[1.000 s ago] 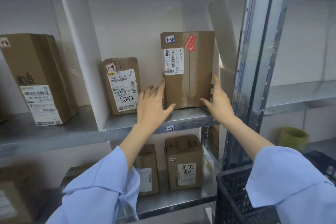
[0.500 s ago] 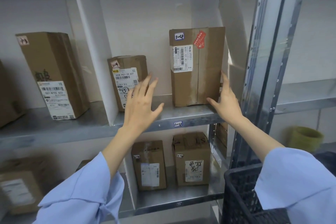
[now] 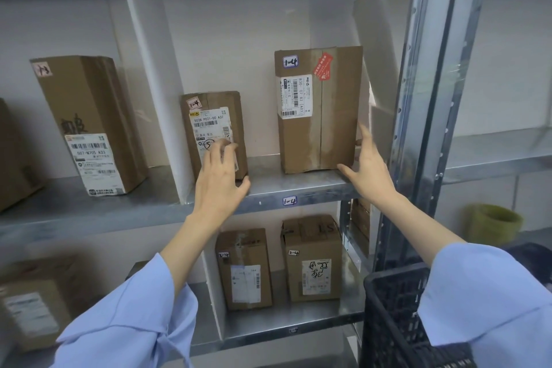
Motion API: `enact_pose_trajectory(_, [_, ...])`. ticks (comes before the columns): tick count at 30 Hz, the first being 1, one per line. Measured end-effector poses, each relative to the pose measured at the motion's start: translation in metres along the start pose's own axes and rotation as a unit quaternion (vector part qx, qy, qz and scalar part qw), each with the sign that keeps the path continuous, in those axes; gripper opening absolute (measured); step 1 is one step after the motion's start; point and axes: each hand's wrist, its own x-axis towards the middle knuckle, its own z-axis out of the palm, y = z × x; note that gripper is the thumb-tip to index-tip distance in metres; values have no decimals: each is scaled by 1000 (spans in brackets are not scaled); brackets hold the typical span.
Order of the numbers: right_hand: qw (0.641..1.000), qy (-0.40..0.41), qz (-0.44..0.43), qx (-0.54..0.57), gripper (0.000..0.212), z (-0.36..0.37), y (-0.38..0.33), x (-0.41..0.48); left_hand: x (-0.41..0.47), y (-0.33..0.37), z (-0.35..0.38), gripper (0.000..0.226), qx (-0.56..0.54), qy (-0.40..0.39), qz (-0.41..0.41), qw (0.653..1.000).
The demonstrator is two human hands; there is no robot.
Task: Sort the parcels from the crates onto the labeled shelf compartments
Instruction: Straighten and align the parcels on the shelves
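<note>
A tall cardboard parcel [image 3: 319, 110] marked 1-4, with a red sticker, stands upright on the shelf compartment [image 3: 298, 185] labelled 1-4. My right hand [image 3: 366, 167] lies against its lower right edge, fingers straight and thumb at its bottom corner. A shorter parcel [image 3: 213, 125], also marked 1-4, stands to the left in the same compartment. My left hand [image 3: 219, 179] is in front of this shorter parcel with fingers spread over its label and thumb at its lower right corner; its fingertips are blurred.
A white divider [image 3: 152, 78] separates this compartment from the one on the left, where a parcel [image 3: 89, 125] marked 1-3 stands. Two parcels [image 3: 312, 257] marked 2-4 stand on the shelf below. A black crate [image 3: 391, 317] is at lower right beside the metal upright [image 3: 424, 98].
My left hand has left the tall parcel and moved left to the shorter parcel. My right hand stays at the tall parcel's right edge.
</note>
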Motion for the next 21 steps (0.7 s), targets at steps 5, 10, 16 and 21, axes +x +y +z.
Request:
enact_pose_trajectory(5, [1000,-10,-7,0,97,-3,-2,-5,-3,-2,4,64,20,-30,-2,999])
enact_pose_trajectory(10, [999,-27,-14,-10,93,-7,-4,-12,-6,0,8,59,30,-50,-7,998])
enact_pose_trajectory(16, [999,-20,-21,-22,83,-9,-7,-17,-5,0,6,54,47,-53,3,998])
enact_pose_trajectory(21, [992,1,-87,-94,70,-5,-18,-24,-7,9,-8,50,59,-33,39,997])
